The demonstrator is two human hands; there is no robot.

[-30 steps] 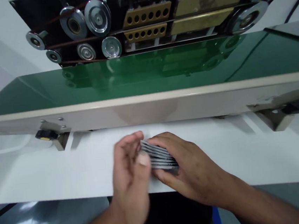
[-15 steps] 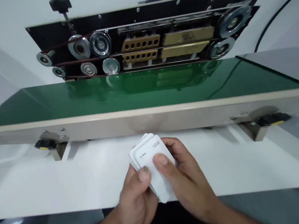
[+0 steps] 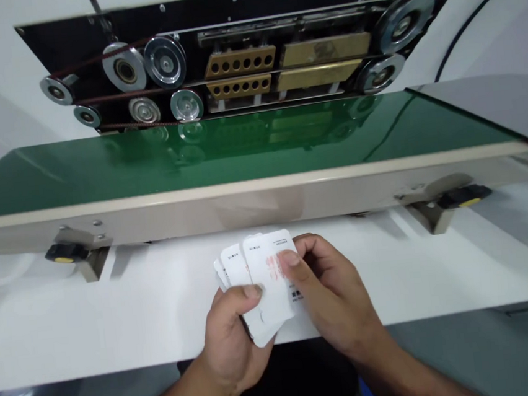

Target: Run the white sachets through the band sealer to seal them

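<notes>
Between my hands is a small fanned stack of white cards (image 3: 239,269) with rounded corners and small dark print. My left hand (image 3: 233,332) grips the stack from the left, its thumb lying across the faces. On the right, the top card (image 3: 272,284) shows a reddish printed patch and dark marks; my right hand (image 3: 334,297) pinches it near its right edge, thumb on top. The fingers beneath the cards are partly hidden. Both hands are above the front part of the white table.
Behind the hands a green conveyor belt (image 3: 149,165) runs across a metal frame (image 3: 191,214). Black knobs (image 3: 66,251) sit on brackets at its front. Beyond the belt stands a black panel with pulleys (image 3: 165,61) and brass blocks (image 3: 242,63). The white table (image 3: 153,308) lies below.
The cards have spread from a nearly squared stack into a wider fan. The top card has shifted right with my right hand, exposing the red patch. The view has tilted slightly.
</notes>
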